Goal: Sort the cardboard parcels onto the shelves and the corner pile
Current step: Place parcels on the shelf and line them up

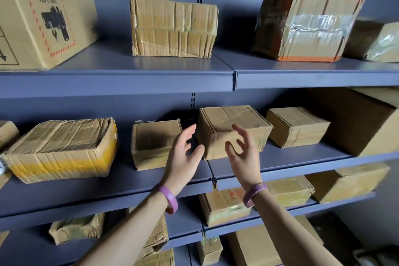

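Two bare forearms are rising from the bottom edge, nearest the lens; left hand and right hand are hovering with fingers spread and loosely curved, gripping nothing, palms facing inward as if sizing a two-sided hold. Grey-blue metal shelving is filling the view, with parcels sitting spaced apart on each level, likely so each can be lifted out singly. Tall printed cardboard carton is standing upper left, its print appearing inverted. Big plain brown carton is occupying the right end of the middle shelf, probably because it needs the full depth there. Orange-taped brown parcel is sitting upper right, turned at an angle. Flat yellow-taped parcel is lying at middle left on its broad face, the steadier way. Crumpled tan parcel is resting upper centre. Squat brown taped parcel, judged the one being dealt with, is sitting on the middle shelf just right of the shelf joint, corner turned toward the front edge; the left hand is hanging just beside its left face and the right hand before its front face, contact unclear. Small brown box and small taped parcel are flanking it, apart. Purple wristbands are circling both wrists. Corner pile is not showing.
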